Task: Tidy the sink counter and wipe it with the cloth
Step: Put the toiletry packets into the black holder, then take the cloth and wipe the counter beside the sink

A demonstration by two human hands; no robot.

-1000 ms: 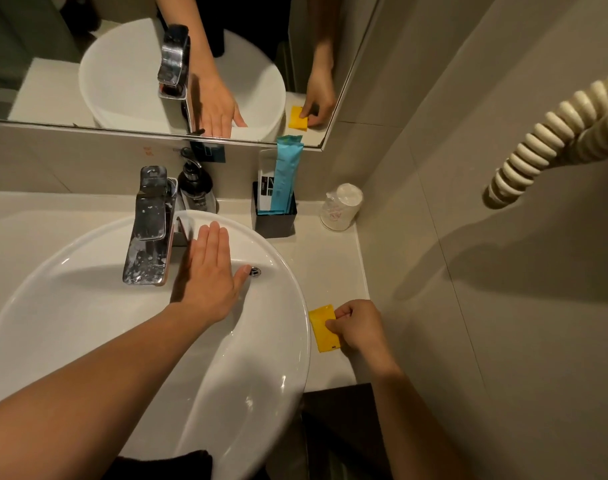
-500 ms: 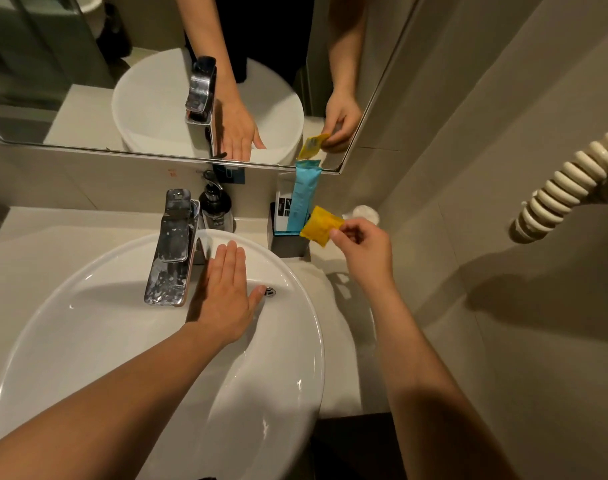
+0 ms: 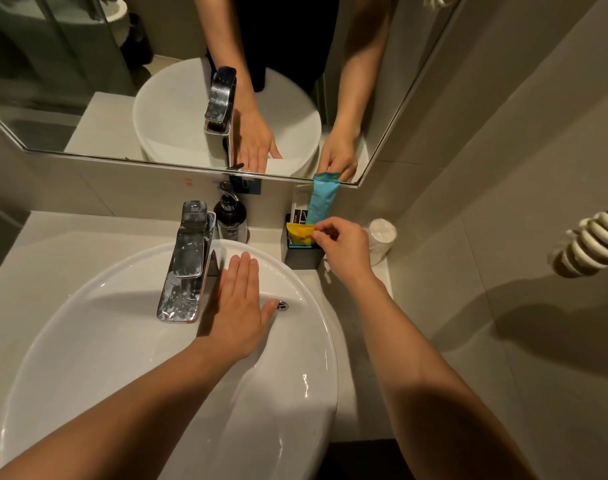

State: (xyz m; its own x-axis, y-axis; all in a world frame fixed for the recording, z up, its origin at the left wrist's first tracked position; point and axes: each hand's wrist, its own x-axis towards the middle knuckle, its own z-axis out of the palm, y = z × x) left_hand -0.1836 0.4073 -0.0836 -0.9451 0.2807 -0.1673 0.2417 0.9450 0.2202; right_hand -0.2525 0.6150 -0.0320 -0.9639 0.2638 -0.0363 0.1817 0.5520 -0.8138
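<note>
A yellow sachet (image 3: 300, 233) stands partly inside the small black holder (image 3: 302, 258) at the back right of the counter (image 3: 356, 344). My right hand (image 3: 344, 245) pinches its right edge with thumb and fingers. A tall blue packet (image 3: 321, 199) and a white packet stick up from the same holder. My left hand (image 3: 238, 310) lies flat and open on the rim of the white basin (image 3: 295, 403), beside the chrome tap (image 3: 188, 261). No cloth is in view.
A dark soap pump bottle (image 3: 230, 216) stands behind the tap. A wrapped white cup (image 3: 381, 239) sits in the corner right of the holder. The mirror (image 3: 88, 81) runs along the back wall; a coiled cord (image 3: 593, 239) hangs on the right wall.
My right hand lifted the yellow sachet from the counter's front right, carried it back, and lowered it into the black holder. My left hand stayed on the basin.
</note>
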